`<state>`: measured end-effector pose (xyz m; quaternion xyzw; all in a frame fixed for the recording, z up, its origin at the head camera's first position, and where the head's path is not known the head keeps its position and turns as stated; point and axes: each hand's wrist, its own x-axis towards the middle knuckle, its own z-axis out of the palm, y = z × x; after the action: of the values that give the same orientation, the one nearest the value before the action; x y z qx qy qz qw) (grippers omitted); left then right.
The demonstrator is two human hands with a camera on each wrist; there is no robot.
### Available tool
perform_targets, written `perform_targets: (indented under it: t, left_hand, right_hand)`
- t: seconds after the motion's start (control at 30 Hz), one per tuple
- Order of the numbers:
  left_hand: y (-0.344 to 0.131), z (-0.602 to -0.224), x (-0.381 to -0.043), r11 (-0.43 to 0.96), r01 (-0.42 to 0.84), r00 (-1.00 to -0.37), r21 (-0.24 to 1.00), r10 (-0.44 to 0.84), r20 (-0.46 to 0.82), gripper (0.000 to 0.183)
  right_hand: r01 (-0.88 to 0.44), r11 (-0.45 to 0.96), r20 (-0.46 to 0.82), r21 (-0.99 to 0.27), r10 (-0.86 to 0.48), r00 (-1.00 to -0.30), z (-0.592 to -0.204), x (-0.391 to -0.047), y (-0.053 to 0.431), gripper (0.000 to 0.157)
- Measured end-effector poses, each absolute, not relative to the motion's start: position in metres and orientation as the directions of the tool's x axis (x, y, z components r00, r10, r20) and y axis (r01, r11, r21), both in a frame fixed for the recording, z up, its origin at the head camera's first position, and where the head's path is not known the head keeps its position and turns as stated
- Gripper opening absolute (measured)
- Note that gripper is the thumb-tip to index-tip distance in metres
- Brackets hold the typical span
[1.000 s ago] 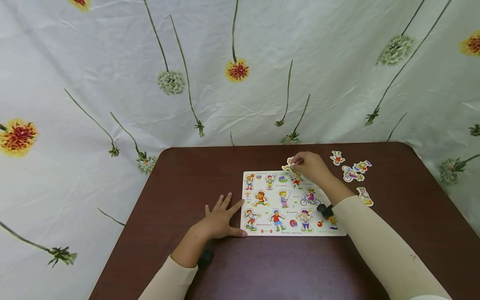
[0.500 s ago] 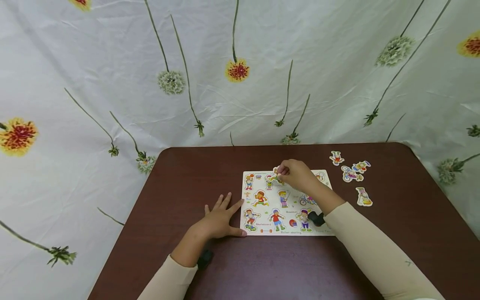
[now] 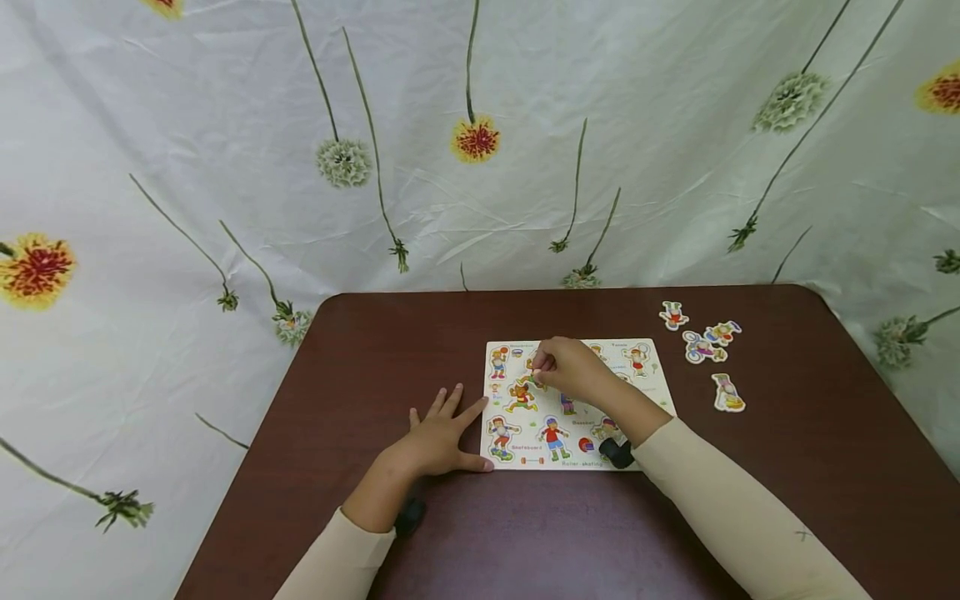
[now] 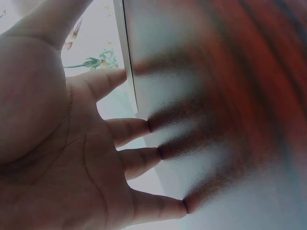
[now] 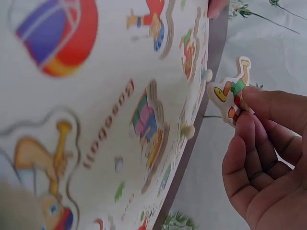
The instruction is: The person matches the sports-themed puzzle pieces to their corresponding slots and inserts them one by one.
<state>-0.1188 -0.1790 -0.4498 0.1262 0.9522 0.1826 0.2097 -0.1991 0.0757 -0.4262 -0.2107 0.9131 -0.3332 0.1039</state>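
A white puzzle board (image 3: pixel 468 468) printed with sports figures lies on the table. My left hand (image 3: pixel 433 446) rests spread beside it, with thumb and index finger at its left edge. In the left wrist view the fingers of my left hand (image 4: pixel 81 139) are straight and hold nothing. My right hand (image 3: pixel 573 367) is over the upper left part of the board. In the right wrist view, my right hand (image 5: pixel 268 148) pinches a cut-out puzzle piece (image 5: pixel 231 91) of a figure in green and red, raised above the board's surface. Small knobs (image 5: pixel 188 132) stick up from the board.
Several loose puzzle pieces lie to the right of the board: a figure in red (image 3: pixel 673 315), a cyclist (image 3: pixel 703 348), one in blue (image 3: pixel 723 333) and another (image 3: pixel 727 393) nearer. The dark brown table (image 3: pixel 375 350) ends at a flower-printed cloth (image 3: pixel 420 217) behind.
My right hand has carried the puzzle piece left and nearer, from the board's back edge to over its upper left part. My left hand has stayed in place.
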Motion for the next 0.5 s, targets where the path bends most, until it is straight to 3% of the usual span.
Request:
perform_targets:
  t: [0.5]
  left_hand:
    - [-0.179, -0.449, -0.118, 0.900, 0.170, -0.880, 0.400, 0.322, -0.349, 0.099]
  right_hand:
    - [-0.372, 0.682, -0.066, -0.630, -0.525, -0.849, -0.436, -0.192, 0.059, 0.009]
